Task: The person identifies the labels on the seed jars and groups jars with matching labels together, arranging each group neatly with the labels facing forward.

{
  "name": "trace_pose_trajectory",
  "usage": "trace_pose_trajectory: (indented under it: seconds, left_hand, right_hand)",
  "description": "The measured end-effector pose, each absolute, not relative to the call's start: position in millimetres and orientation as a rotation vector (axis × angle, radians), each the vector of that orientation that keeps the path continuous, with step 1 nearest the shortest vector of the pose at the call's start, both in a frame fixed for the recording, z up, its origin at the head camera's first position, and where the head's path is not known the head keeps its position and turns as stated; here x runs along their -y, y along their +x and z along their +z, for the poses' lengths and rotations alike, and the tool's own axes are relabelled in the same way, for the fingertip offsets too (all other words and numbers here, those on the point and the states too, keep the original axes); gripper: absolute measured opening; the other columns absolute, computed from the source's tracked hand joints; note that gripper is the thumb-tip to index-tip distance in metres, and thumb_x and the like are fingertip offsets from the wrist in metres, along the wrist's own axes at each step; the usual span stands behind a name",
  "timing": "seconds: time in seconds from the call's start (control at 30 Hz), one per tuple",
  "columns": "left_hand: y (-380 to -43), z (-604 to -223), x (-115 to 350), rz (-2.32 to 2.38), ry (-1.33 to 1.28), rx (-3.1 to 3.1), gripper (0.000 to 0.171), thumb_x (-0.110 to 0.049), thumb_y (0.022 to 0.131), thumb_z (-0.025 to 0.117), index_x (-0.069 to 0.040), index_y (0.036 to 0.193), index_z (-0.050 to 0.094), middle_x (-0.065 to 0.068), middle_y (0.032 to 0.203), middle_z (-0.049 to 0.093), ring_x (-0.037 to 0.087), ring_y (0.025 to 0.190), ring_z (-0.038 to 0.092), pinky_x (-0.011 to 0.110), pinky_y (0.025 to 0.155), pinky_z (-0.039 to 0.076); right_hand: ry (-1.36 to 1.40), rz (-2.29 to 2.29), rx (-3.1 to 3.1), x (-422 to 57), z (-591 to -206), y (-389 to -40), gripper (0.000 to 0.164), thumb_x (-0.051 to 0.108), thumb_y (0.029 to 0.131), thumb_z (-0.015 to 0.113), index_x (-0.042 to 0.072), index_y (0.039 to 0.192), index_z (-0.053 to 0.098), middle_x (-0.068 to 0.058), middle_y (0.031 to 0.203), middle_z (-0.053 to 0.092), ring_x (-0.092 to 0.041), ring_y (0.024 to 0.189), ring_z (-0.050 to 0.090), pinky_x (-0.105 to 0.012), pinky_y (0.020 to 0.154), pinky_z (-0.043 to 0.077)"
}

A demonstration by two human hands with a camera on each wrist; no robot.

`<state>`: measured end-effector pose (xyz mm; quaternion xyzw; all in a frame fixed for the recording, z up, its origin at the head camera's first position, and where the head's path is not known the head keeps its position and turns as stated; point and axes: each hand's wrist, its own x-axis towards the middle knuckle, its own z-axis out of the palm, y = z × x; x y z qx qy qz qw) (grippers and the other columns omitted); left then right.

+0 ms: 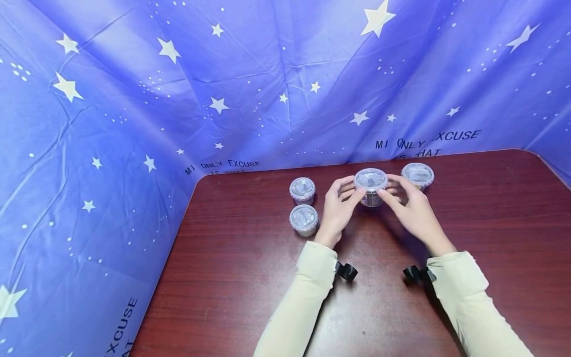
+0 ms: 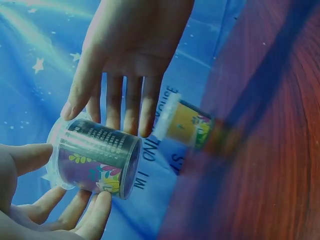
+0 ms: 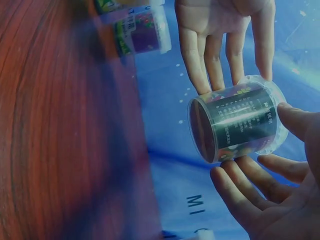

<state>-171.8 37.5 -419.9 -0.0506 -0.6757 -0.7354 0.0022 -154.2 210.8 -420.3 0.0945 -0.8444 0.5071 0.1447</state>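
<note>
Lidded tub (image 1: 371, 189): hangs upright above the far part of the table (image 1: 232, 258), grasped from both sides by left hand (image 1: 338, 206) and right hand (image 1: 414, 207); has far-left tub (image 1: 302, 191) and near-left tub (image 1: 304, 220) on the left, far-right tub (image 1: 418, 174) on the right.

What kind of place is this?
Maybe a little filming corner: starry blue cloth hangs behind and beside a reddish-brown table, and a black gadget sits by each cuff.
</note>
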Motion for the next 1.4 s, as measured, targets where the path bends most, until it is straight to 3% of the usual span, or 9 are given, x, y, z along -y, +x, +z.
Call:
trace_pose_trajectory:
  seconds: [0.33,0.6,0.8,1.2,1.4]
  left_hand:
    - [-157.3,-405.4,-16.8,-2.278,-0.235,2.153,0.041,-0.014,0.091,0.070,-0.009,0.130,0.060,0.010,0.120,0.065,0.029,0.113,0.061,0.025,0.093,0.052]
    - [-148.0,-396.5,1.2,-2.275,-0.296,2.165,0.040,-0.012,0.092,0.069,-0.006,0.131,0.059,0.014,0.122,0.064,0.023,0.109,0.062,0.027,0.095,0.052]
    - [-141.9,-390.6,9.0,-2.280,-0.301,2.171,0.039,-0.012,0.093,0.068,-0.006,0.131,0.059,0.014,0.121,0.064,0.028,0.111,0.062,0.027,0.095,0.052]
    - [-132.4,-386.3,19.2,-2.286,-0.287,2.190,0.039,-0.014,0.094,0.067,-0.006,0.131,0.059,0.013,0.119,0.064,0.016,0.104,0.064,0.026,0.091,0.052]
    - [-131.6,-386.8,23.5,-2.280,-0.276,2.191,0.039,-0.016,0.094,0.068,-0.007,0.131,0.059,0.012,0.119,0.064,0.014,0.102,0.063,0.027,0.091,0.052]
  right_hand:
    - [0.355,1.488,2.400,-203.8,-407.3,-142.4,0.034,0.010,0.098,0.061,-0.001,0.130,0.057,-0.017,0.110,0.065,0.009,0.093,0.056,-0.004,0.077,0.047]
    - [0.427,1.505,2.413,-197.1,-394.5,-132.0,0.033,0.012,0.098,0.063,0.002,0.128,0.059,-0.017,0.108,0.068,0.007,0.097,0.058,-0.006,0.079,0.048]
    - [0.469,1.517,2.410,-193.6,-388.7,-127.5,0.032,0.010,0.097,0.064,0.002,0.128,0.059,-0.016,0.110,0.068,0.007,0.096,0.060,-0.006,0.080,0.049]
    - [0.511,1.598,2.391,-187.6,-385.0,-123.7,0.029,0.005,0.096,0.063,-0.001,0.124,0.058,-0.016,0.111,0.066,0.008,0.096,0.059,-0.010,0.079,0.053]
    - [0.528,1.694,2.356,-183.2,-386.8,-124.9,0.028,0.007,0.098,0.061,-0.003,0.124,0.056,-0.010,0.111,0.063,0.001,0.098,0.062,-0.015,0.081,0.055]
